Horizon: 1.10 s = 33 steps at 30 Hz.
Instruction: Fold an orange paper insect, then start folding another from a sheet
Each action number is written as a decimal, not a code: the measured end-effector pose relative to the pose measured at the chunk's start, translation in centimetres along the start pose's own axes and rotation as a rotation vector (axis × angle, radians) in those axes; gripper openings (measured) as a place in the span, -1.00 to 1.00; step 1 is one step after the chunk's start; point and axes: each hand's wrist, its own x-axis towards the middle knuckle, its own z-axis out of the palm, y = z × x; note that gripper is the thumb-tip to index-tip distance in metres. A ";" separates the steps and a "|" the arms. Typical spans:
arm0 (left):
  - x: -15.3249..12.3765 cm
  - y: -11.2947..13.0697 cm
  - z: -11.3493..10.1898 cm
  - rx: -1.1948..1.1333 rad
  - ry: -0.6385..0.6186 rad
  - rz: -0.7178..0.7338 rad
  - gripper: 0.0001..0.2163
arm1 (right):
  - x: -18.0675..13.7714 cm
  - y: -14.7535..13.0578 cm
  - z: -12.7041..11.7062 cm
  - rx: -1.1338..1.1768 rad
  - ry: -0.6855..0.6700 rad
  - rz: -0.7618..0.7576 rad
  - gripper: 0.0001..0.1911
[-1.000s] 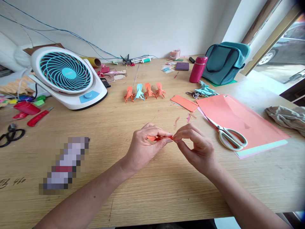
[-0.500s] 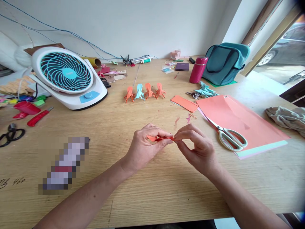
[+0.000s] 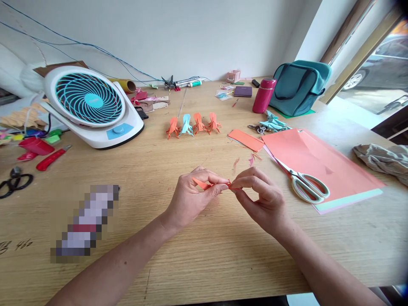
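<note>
Between my two hands is a small folded piece of orange paper (image 3: 201,184), held just above the table. My left hand (image 3: 194,195) pinches it between thumb and fingers, and one pointed flap sticks out towards the palm. At its other end, the thumb and fingertips of my right hand (image 3: 263,195) are closed on the paper's tip. Fingers cover most of the folds. Beyond my hands stand folded paper figures with thin legs, orange ones (image 3: 198,122) and a light blue one (image 3: 186,124), in a row.
Right of my hands, white-handled scissors (image 3: 309,187) lie on orange paper sheets (image 3: 334,165). Cut orange strips (image 3: 246,140) lie nearby. A white fan (image 3: 95,106) stands back left, a pink bottle (image 3: 264,95) and teal bag (image 3: 298,89) back right. A red knife (image 3: 51,159) lies left.
The fingertips have come closer together on the orange paper. Its flap beside my left palm now points up more. The view has shifted very slightly.
</note>
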 end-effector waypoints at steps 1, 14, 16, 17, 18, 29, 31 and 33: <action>0.0 0.0 0.0 -0.005 -0.007 -0.005 -0.96 | 0.0 0.0 0.0 -0.006 -0.002 -0.002 -0.79; -0.3 -0.2 0.2 0.038 0.008 0.028 -0.95 | -0.3 0.2 0.3 -0.047 -0.001 0.001 -0.78; -0.2 -0.2 0.2 0.052 0.010 0.028 -0.94 | -0.3 0.2 0.3 -0.050 0.002 0.004 -0.78; -0.2 -0.2 0.2 0.060 0.011 0.028 -0.94 | -0.3 0.2 0.3 -0.052 0.002 0.005 -0.77; -0.2 -0.1 0.2 0.068 0.012 0.028 -0.94 | -0.4 0.2 0.3 -0.052 0.003 0.005 -0.77; -0.2 -0.1 0.2 0.059 0.001 0.007 -0.93 | -0.3 0.1 0.4 -0.060 0.025 0.017 -0.80; -0.2 -0.1 0.2 0.066 -0.007 0.024 -0.95 | -0.3 0.1 0.4 -0.061 0.037 0.022 -0.80; -0.1 -0.2 0.2 0.073 -0.021 0.041 -0.95 | -0.4 0.2 0.4 -0.055 0.042 0.018 -0.79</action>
